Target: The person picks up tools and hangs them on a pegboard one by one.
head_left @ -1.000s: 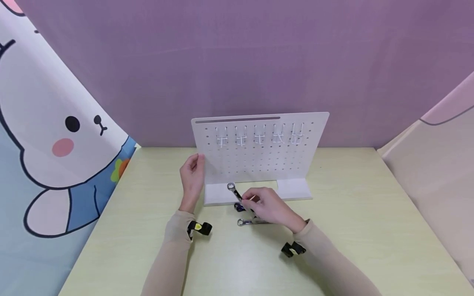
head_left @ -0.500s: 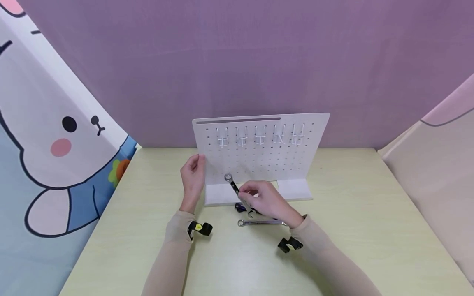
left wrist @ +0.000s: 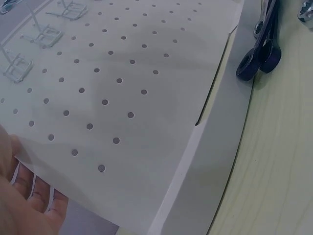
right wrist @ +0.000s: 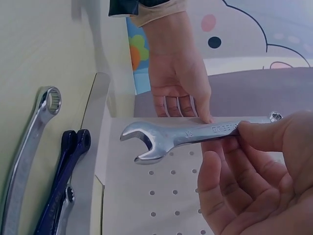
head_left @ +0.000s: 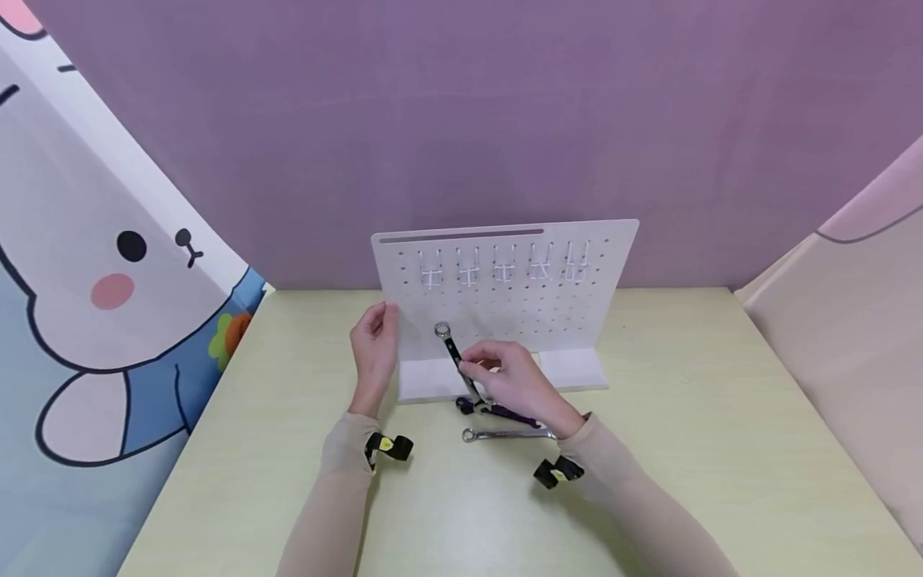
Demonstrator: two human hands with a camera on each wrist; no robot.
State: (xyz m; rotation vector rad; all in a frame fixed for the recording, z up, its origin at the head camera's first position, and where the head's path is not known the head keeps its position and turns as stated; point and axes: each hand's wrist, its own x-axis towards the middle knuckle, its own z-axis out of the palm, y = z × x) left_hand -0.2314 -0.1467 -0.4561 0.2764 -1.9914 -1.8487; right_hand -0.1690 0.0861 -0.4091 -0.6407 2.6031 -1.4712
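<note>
My right hand (head_left: pixel 513 381) pinches a silver combination wrench (head_left: pixel 451 349) by its shank, tilted in front of the lower part of a white pegboard (head_left: pixel 497 314). In the right wrist view its open-end head (right wrist: pixel 146 142) points away from the fingers, and stamped marks show on the shank. My left hand (head_left: pixel 375 343) grips the pegboard's left edge, several fingers (left wrist: pixel 36 196) showing behind the panel. Below the right hand, dark blue wrenches (right wrist: pixel 73 161) lie at the stand's front edge, with a smaller silver wrench head (right wrist: pixel 70 195) beside them. Nearer me lies another silver wrench (head_left: pixel 505 434).
Several white wire hooks (head_left: pixel 504 268) hang in a row across the upper pegboard. Its base (head_left: pixel 574 370) rests on the pale wooden table (head_left: pixel 685 417). Behind hangs a purple cloth (head_left: pixel 505 112); a cartoon-print cloth (head_left: pixel 79 208) is at the left.
The right hand has raised the wrench, moving slightly away from me and left, so its ring end now overlaps the pegboard's lower holes. The left hand keeps its place on the edge.
</note>
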